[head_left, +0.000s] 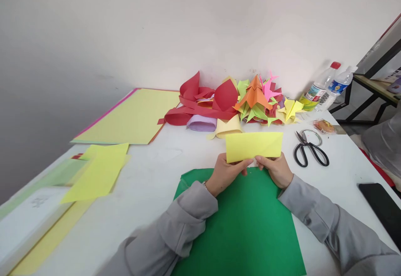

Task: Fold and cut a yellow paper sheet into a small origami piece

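Both my hands hold a folded yellow paper (253,145), a long rectangle lifted above the white table (156,171). My left hand (226,175) pinches its lower left edge, fingers closed on it. My right hand (275,169) pinches the lower edge near the middle. Below my hands a large green sheet (241,230) lies flat on the table. Grey sleeves cover both my forearms.
A pile of folded paper shapes (244,100) and red paper curls sits at the back by the wall. Black scissors (310,148) lie to the right, with two water bottles (328,84) behind. Yellow sheets (100,171) lie left; a dark phone (380,203) lies right.
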Demonstrator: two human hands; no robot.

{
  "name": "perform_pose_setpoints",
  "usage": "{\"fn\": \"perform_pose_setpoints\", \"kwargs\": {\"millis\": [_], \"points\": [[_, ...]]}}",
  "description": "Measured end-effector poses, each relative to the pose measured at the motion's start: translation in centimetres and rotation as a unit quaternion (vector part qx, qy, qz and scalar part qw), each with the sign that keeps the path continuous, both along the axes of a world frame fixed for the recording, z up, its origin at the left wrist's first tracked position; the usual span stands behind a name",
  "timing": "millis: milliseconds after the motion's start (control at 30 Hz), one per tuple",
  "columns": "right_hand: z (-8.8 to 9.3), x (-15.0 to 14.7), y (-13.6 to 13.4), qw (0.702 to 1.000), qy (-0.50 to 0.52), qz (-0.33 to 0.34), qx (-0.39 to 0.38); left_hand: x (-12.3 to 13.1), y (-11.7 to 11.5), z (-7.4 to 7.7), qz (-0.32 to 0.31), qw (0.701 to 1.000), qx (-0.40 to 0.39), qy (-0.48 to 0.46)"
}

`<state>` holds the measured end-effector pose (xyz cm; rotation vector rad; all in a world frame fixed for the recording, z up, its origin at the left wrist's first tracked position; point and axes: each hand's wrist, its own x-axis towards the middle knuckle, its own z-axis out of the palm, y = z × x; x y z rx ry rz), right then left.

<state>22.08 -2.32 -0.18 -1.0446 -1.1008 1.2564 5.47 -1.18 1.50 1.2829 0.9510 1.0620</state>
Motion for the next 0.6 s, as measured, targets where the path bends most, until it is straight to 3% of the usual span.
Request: {"fn": "perform_pose_setpoints", "kwargs": {"millis": [167, 367, 600], "points": [[-0.1, 0.1, -0.1, 0.999, -0.028, 0.012, 0.013, 0.1, -0.1, -0.1, 0.031, 0.999, 0.0, 0.03], [0.1, 0.1, 0.2, 0.997, 0.06, -0.003, -0.045, -0.2, 0.3, -0.3, 0.034, 0.999, -0.006, -0.011], [0.8, -0.2, 0.3, 0.992, 0.108, -0.029, -0.054, -0.3, 0.7, -0.7, 0.034, 0.998, -0.033, -0.052]]}}
